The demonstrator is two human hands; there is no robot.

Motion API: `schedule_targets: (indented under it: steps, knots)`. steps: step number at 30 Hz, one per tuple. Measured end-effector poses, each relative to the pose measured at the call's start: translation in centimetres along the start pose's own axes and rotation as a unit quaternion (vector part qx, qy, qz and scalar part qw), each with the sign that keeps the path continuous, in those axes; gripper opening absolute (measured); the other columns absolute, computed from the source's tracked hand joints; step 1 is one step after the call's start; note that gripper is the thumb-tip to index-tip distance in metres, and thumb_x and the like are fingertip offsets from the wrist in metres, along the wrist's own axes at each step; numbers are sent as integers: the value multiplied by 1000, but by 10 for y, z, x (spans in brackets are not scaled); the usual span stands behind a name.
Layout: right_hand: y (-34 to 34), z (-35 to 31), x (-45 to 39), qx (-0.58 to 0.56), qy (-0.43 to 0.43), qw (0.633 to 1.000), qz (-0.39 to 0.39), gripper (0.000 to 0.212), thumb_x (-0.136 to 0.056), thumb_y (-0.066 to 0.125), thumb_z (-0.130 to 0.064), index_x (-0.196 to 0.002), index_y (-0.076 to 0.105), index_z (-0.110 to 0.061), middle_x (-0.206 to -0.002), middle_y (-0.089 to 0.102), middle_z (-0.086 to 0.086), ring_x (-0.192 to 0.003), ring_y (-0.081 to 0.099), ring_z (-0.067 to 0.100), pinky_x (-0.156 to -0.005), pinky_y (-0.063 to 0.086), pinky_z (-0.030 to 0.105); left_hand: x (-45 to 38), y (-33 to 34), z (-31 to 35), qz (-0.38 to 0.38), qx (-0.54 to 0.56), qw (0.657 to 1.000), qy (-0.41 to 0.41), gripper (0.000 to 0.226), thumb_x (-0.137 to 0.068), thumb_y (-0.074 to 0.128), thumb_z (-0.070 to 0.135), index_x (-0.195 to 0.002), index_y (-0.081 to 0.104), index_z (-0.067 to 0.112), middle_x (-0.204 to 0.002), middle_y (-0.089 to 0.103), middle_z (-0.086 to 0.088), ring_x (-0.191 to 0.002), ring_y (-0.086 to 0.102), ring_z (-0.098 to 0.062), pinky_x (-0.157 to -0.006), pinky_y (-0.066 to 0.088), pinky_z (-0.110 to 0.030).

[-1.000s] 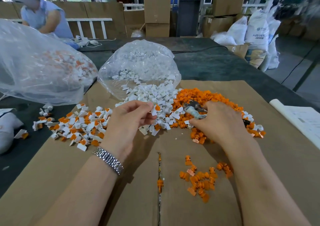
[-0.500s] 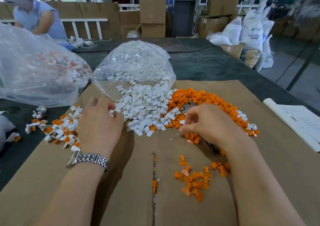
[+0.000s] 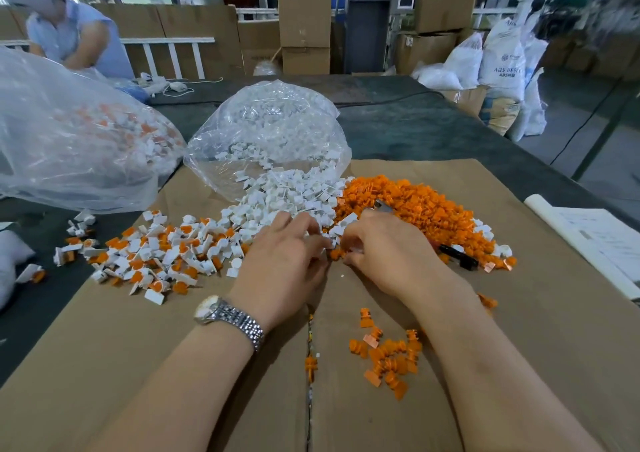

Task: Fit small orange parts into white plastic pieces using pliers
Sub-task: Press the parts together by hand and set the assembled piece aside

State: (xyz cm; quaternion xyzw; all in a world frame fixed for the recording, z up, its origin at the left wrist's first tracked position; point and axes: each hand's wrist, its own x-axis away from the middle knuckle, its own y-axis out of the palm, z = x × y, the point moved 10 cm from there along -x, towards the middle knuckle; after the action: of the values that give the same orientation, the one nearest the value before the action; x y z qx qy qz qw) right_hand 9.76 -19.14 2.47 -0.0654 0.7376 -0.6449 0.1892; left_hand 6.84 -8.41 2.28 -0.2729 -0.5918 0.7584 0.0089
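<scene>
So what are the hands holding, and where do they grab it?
The right hand holds the pliers around the middle; metal tip and black handle stick out. The left hand pinches something small at its fingertips, too hidden to tell what.

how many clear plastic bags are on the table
2. One big clear bag lies at far left, holding white-and-orange pieces. A second clear bag sits in the middle behind the left hand, white pieces spilling from its mouth. Others may lie out of frame.
</scene>
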Motion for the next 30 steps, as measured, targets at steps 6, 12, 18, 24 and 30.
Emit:
schedule_targets:
  steps: [6, 12, 18, 24, 30]
  knots:
    - [-4, 2, 3, -18, 14, 1000, -2, 18, -96, 62, -38, -107, 71, -26, -104, 57, -2, -100, 59, 20, -75, 48, 33, 0, -3, -5, 6, 27, 1000, -10, 28, -95, 65, 32, -120, 71, 21, -108, 54, 5, -103, 46, -15, -90, 45, -33]
    - [-9, 2, 3, -3, 20, 1000, 2, 15, -95, 63, -34, -101, 70, -23, -104, 61, -1, -97, 60, 21, -72, 49, 34, 0, -5, -9, -3, 28, 999, -17, 22, -100, 60, 30, -114, 74, 23, -110, 59, 7, -105, 54, -14, -94, 43, -33]
    - [-22, 5, 4, -91, 32, 994, 52, 7, -99, 56, -27, -101, 60, -22, -97, 66, -3, -90, 61, 19, -77, 52, 37, 3, -16, -18, 26, 137, 987, -83, 12, -95, 68, 35, -99, 74, 26, -96, 62, 11, -81, 57, -4, -71, 41, -16]
    - [-27, 6, 3, -336, 25, 939, 64, 11, -97, 67, -27, -103, 75, -22, -90, 71, -11, -82, 65, 2, -76, 51, 16, 12, -3, -49, 44, 503, 823, -262, 9, -93, 73, 20, -95, 78, 13, -79, 77, -4, -65, 72, -11, -60, 53, -14]
    - [-29, 9, 4, -507, 33, 858, 78, 8, -96, 69, -15, -103, 73, -16, -83, 76, -1, -75, 73, 9, -72, 58, 22, 14, 17, -45, 23, 772, 557, -304, 13, -76, 73, -1, -86, 81, 1, -102, 76, -23, -101, 75, -33, -77, 61, -25]
